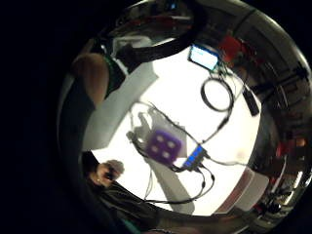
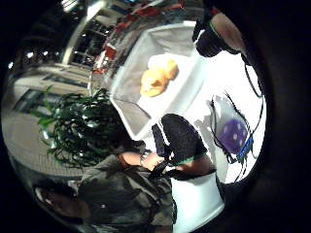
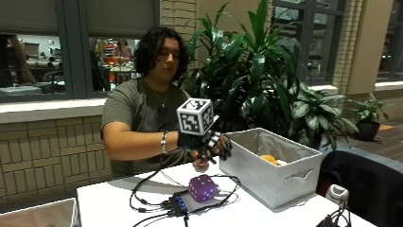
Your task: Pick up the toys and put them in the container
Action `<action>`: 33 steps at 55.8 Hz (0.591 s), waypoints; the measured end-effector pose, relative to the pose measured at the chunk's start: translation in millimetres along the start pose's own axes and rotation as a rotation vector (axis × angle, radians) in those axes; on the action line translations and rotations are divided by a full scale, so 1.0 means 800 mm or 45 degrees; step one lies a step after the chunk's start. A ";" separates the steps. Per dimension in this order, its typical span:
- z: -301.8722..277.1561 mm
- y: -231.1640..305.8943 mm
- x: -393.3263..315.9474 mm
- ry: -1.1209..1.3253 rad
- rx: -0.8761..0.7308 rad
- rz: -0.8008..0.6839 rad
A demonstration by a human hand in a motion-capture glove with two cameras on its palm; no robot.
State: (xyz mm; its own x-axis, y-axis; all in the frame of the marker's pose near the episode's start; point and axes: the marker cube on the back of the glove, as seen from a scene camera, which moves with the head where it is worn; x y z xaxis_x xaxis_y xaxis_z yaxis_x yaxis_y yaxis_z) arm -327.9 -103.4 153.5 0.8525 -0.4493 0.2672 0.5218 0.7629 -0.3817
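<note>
**Gloved hand hovers above purple die**

Outside view: a seated person's gloved right hand (image 3: 205,144) hangs mid-frame, fingers relaxed and spread downward, holding nothing. Below it, a purple dice toy (image 3: 202,187) sits on the white table (image 3: 113,203), lower centre. At right, the grey fabric container (image 3: 271,171) holds an orange toy (image 3: 269,160).

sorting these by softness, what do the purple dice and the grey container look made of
The purple dice looks like soft plush or foam: matte surface, rounded edges, pale dots. The grey container looks like fabric over a stiff frame: a dull woven look, slightly slack walls and a cut-out handle in its side. Neither can be confirmed by sight alone.
</note>
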 end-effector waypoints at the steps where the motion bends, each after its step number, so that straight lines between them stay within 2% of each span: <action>1: 0.009 0.005 0.011 0.004 -0.012 0.016; 8: 0.076 0.034 0.058 0.012 -0.014 0.079; 16: 0.131 0.038 0.085 0.025 0.018 0.125; 23: 0.151 0.028 0.094 0.041 0.100 0.132; 33: 0.154 0.011 0.101 0.173 0.317 0.018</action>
State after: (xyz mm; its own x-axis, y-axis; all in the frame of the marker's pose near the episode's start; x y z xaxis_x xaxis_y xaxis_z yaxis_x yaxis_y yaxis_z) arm -258.6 -75.5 281.0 0.8650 -0.4830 0.1358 0.4999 0.8528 -0.1509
